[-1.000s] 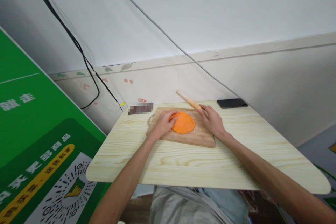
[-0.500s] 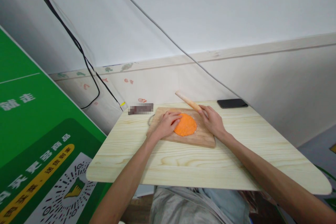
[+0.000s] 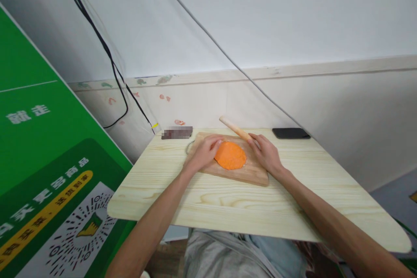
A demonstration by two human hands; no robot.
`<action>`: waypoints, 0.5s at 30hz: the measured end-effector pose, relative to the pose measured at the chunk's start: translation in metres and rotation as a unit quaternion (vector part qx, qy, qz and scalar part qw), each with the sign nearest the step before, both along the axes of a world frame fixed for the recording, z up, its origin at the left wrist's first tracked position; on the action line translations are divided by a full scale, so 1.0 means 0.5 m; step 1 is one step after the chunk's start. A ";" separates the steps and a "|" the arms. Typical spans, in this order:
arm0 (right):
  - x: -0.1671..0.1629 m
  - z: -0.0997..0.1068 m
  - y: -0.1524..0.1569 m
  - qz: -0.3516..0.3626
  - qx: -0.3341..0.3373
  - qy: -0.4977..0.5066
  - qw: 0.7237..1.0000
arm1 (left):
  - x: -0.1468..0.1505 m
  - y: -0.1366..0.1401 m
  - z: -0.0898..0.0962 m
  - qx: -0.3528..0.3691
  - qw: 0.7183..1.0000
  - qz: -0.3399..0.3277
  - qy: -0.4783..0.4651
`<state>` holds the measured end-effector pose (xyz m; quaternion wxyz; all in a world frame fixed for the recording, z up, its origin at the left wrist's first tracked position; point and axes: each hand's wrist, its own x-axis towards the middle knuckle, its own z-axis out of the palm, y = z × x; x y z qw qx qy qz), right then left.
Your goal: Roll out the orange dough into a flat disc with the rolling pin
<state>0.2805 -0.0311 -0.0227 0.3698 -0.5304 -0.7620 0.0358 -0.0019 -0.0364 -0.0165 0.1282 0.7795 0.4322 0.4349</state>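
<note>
A flat, round sheet of orange dough (image 3: 232, 156) lies on a wooden cutting board (image 3: 241, 175). My left hand (image 3: 207, 152) is at the dough's upper left edge, thumb and fingers pinched on it, and the edge there looks slightly raised. In my right hand (image 3: 265, 152) is a wooden rolling pin (image 3: 235, 128), gripped near one end. Its free end points away to the upper left, over the board's far edge. The right hand rests by the board's right side, apart from the dough.
The board lies on a pale wood-grain table (image 3: 208, 204). A black phone (image 3: 291, 133) is at the back right, and a dark blurred-out item (image 3: 177, 132) at the back left. Black cables (image 3: 109, 54) hang by the wall, beside a green printed panel (image 3: 48, 130).
My left fingers have gone from lying over the dough's left edge to pinching it. The rolling pin stays in my right hand. The head view has shifted slightly.
</note>
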 end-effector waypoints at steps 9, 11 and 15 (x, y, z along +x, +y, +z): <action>-0.007 0.021 -0.014 0.174 0.035 -0.079 0.981 | -0.010 -0.006 0.024 0.159 0.957 0.238 -0.036; -0.009 0.029 -0.019 0.204 0.046 -0.105 0.972 | -0.007 -0.009 0.023 0.144 0.963 0.228 0.004; -0.017 0.046 -0.023 0.229 0.035 -0.136 0.963 | -0.009 -0.009 0.016 0.075 0.975 0.174 0.117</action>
